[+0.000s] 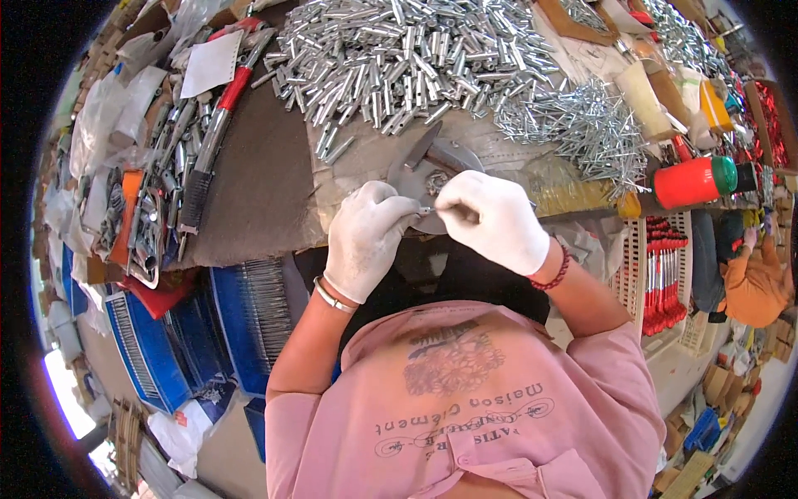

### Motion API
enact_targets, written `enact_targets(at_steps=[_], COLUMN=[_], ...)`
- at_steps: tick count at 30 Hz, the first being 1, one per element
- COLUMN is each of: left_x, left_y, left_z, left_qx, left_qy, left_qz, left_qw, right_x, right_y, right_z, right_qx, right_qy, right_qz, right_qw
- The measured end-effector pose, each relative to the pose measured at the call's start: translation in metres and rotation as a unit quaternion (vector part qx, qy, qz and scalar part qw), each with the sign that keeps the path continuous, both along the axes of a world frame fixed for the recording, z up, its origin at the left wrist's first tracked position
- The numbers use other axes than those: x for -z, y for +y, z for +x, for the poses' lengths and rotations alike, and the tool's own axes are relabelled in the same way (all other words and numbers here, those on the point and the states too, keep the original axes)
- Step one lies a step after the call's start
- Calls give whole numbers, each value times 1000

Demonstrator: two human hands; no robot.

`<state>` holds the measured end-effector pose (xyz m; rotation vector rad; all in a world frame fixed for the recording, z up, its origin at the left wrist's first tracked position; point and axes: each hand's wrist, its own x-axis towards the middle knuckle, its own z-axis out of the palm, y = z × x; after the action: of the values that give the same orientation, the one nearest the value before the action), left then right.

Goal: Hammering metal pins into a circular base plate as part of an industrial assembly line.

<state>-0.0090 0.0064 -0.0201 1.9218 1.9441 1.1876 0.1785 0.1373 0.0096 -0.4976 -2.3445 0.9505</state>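
My left hand (370,237), in a white glove, pinches a small metal part (425,210) by its end at the table's front edge. My right hand (496,220), also gloved in white, has its fingers closed right beside the part's other end; what it holds is too small to make out. Just beyond the fingers a round metal plate (405,181) carries a hammer (445,156) and a small heap of tiny metal pieces (436,180). Farther back lies a big pile of short silver tubes (407,62). Thin metal pins (594,133) are heaped to its right.
Tools with red and black handles (218,125) lie at the left. A red jar with a green lid (690,183) rests at the right. Blue crates (249,320) of metal rods stand below left; a crate (633,279) of red-handled tools stands right. Another person (752,279) is at far right.
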Motion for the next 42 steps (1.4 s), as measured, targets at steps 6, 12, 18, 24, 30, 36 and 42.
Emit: enact_targets(at_steps=[6,12,18,24,30,36,42], left_x=[2,0,2,2,5,3,-1], left_y=[-1,-1,-1,1,3,4,3], left_z=[1,1,1,0,-3,-3,-2], left_qx=[-15,-9,-6,-8,-4,7,7], left_qy=[-4,-1,-20,-27,-17,2,11], left_qz=[9,6,-6,-20,8,-11,-12], left_qw=[1000,1000,1000,999,1000,1000,1000], right_x=[14,13,-20,-7,-17,-30,-28], right_y=[-2,0,4,27,1,-13,-11], right_z=[-8,-8,3,28,50,64,65], right_qx=[-7,-17,-27,83,112,46,57], right_qy=[1,-12,-118,-189,-97,-117,-115], right_qz=[89,125,230,229,86,234,235], right_qw=[996,992,966,951,985,964,963])
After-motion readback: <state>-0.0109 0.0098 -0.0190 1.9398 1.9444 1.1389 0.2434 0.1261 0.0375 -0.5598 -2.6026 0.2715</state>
